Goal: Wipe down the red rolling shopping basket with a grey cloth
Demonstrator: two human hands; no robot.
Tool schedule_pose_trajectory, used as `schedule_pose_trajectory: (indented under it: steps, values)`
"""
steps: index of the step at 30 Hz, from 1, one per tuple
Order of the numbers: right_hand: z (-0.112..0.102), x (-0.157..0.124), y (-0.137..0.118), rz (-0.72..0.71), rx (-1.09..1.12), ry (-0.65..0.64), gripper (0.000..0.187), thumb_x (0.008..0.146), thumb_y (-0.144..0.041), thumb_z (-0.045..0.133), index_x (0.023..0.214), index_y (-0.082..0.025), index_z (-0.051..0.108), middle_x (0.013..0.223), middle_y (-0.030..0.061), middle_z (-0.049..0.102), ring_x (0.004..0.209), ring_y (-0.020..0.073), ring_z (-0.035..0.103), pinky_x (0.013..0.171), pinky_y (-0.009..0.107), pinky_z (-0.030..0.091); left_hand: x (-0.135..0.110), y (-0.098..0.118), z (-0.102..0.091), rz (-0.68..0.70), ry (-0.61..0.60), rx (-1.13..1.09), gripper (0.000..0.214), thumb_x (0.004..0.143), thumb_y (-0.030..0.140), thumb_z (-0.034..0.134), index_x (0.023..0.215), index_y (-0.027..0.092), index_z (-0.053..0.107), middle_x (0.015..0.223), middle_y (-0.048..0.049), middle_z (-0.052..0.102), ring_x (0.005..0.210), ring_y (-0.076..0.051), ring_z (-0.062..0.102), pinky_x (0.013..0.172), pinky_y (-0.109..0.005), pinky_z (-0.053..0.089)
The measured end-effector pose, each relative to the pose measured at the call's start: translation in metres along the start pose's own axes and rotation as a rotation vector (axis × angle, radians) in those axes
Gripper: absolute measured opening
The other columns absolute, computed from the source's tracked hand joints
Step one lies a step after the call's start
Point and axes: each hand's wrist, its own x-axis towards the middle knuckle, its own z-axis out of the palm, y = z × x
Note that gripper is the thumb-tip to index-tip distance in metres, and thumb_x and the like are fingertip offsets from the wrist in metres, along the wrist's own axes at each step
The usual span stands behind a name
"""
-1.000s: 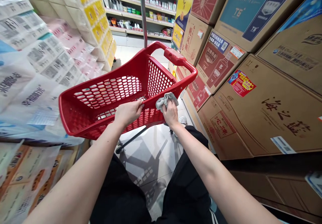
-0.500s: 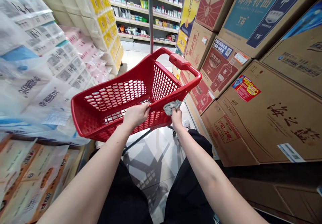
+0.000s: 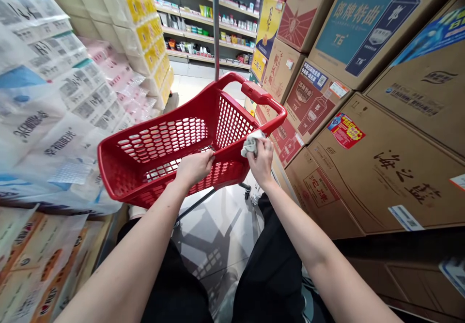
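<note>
In front of me a red plastic shopping cart [image 3: 160, 128] stands at an angle, its mesh basket facing up with nothing inside that I can see. My left hand [image 3: 195, 169] is closed over the near rim of the basket, thumb on top. A crumpled pale grey cloth [image 3: 251, 144] is pressed against the rim close to the cart's handle [image 3: 259, 92]. Around that cloth my right hand [image 3: 262, 161] is wrapped, touching the side of the cart.
Stacked cardboard cartons [image 3: 392, 168] rise close on the right. Wrapped tissue packs [image 3: 58, 139] crowd the left, with orange-and-white packs [image 3: 39, 265] below. A grey pole [image 3: 216, 32] stands behind the cart. Farther back are store shelves [image 3: 207, 23].
My right hand has moved up and slightly right along the rim with the cloth, toward the handle. My left hand keeps its hold on the rim. The view has shifted slightly.
</note>
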Motion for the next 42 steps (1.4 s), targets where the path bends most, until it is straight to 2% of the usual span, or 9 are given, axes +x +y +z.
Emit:
schedule_pose_trajectory:
  steps: [4, 7, 14, 17, 20, 23, 33, 37, 42]
  values:
    - [-0.005, 0.027, 0.003, -0.409, -0.211, -0.213, 0.040, 0.096, -0.015, 0.044, 0.134, -0.020, 0.056, 0.144, 0.0123, 0.049, 0.135, 0.0270, 0.039, 0.111, 0.042, 0.033, -0.001, 0.001, -0.002, 0.003, 0.003, 0.006, 0.045, 0.097, 0.049, 0.022, 0.104, 0.025, 0.059, 0.086, -0.0066, 0.070, 0.077, -0.024, 0.067, 0.056, -0.030, 0.031]
    - [-0.005, 0.047, 0.018, -0.554, -0.287, -0.289, 0.042, 0.099, -0.015, 0.039, 0.138, -0.021, 0.052, 0.143, 0.0112, 0.051, 0.134, 0.0267, 0.041, 0.112, 0.045, 0.031, -0.004, 0.001, -0.004, 0.013, 0.004, -0.001, 0.046, 0.097, 0.049, 0.021, 0.104, 0.025, 0.059, 0.086, -0.0071, 0.070, 0.077, -0.024, 0.067, 0.058, -0.030, 0.033]
    - [-0.022, 0.084, 0.057, -0.632, -0.284, -0.329, 0.041, 0.097, -0.022, 0.044, 0.136, -0.019, 0.055, 0.133, 0.0123, 0.058, 0.128, 0.0285, 0.047, 0.121, 0.058, 0.016, -0.003, 0.004, -0.004, -0.013, -0.022, -0.012, 0.045, 0.097, 0.049, 0.023, 0.106, 0.025, 0.060, 0.091, -0.0082, 0.072, 0.082, -0.024, 0.068, 0.062, -0.030, 0.038]
    - [-0.042, 0.106, 0.083, -0.587, -0.301, -0.301, 0.040, 0.097, -0.025, 0.045, 0.136, -0.017, 0.055, 0.134, 0.0131, 0.057, 0.130, 0.0278, 0.046, 0.121, 0.058, 0.018, -0.001, 0.004, -0.002, -0.019, -0.006, -0.026, 0.043, 0.097, 0.047, 0.025, 0.106, 0.024, 0.060, 0.095, -0.0085, 0.072, 0.084, -0.025, 0.068, 0.063, -0.031, 0.038]
    - [-0.062, 0.134, 0.112, -0.442, -0.346, -0.207, 0.039, 0.100, -0.026, 0.040, 0.131, -0.013, 0.059, 0.133, 0.0158, 0.058, 0.131, 0.0275, 0.046, 0.119, 0.058, 0.024, 0.001, 0.002, -0.001, -0.013, 0.003, -0.032, 0.042, 0.097, 0.046, 0.026, 0.104, 0.024, 0.061, 0.094, -0.0080, 0.072, 0.083, -0.025, 0.068, 0.063, -0.031, 0.038]
    - [-0.067, 0.151, 0.126, -0.424, -0.345, -0.223, 0.040, 0.100, -0.024, 0.036, 0.127, -0.008, 0.061, 0.132, 0.0186, 0.058, 0.131, 0.0282, 0.046, 0.116, 0.058, 0.029, 0.002, 0.003, -0.002, -0.027, -0.013, -0.019, 0.041, 0.097, 0.046, 0.026, 0.104, 0.024, 0.060, 0.093, -0.0079, 0.072, 0.082, -0.025, 0.068, 0.063, -0.031, 0.038]
    - [-0.024, 0.102, 0.074, -0.469, -0.313, -0.251, 0.034, 0.095, -0.017, 0.041, 0.124, -0.007, 0.056, 0.129, 0.0209, 0.054, 0.129, 0.0308, 0.042, 0.116, 0.057, 0.027, -0.001, 0.019, -0.006, -0.061, -0.043, -0.079, 0.038, 0.096, 0.037, 0.027, 0.118, 0.022, 0.054, 0.106, -0.0112, 0.072, 0.092, -0.027, 0.069, 0.072, -0.035, 0.046]
    - [-0.008, 0.077, 0.040, -0.577, -0.256, -0.368, 0.032, 0.097, -0.014, 0.039, 0.123, -0.011, 0.057, 0.127, 0.0180, 0.056, 0.127, 0.0288, 0.044, 0.114, 0.053, 0.030, -0.002, 0.023, -0.012, -0.059, -0.097, -0.219, 0.043, 0.092, 0.032, 0.035, 0.133, 0.021, 0.043, 0.112, -0.0114, 0.071, 0.098, -0.027, 0.068, 0.082, -0.038, 0.048]
    - [0.008, 0.052, 0.009, -0.659, -0.259, -0.467, 0.026, 0.098, -0.015, 0.039, 0.114, -0.012, 0.060, 0.117, 0.0168, 0.060, 0.116, 0.0281, 0.051, 0.107, 0.050, 0.037, -0.022, -0.004, -0.013, 0.103, -0.079, -0.485, 0.053, 0.089, 0.040, 0.042, 0.138, 0.019, 0.040, 0.135, -0.0104, 0.060, 0.117, -0.022, 0.061, 0.099, -0.034, 0.045]
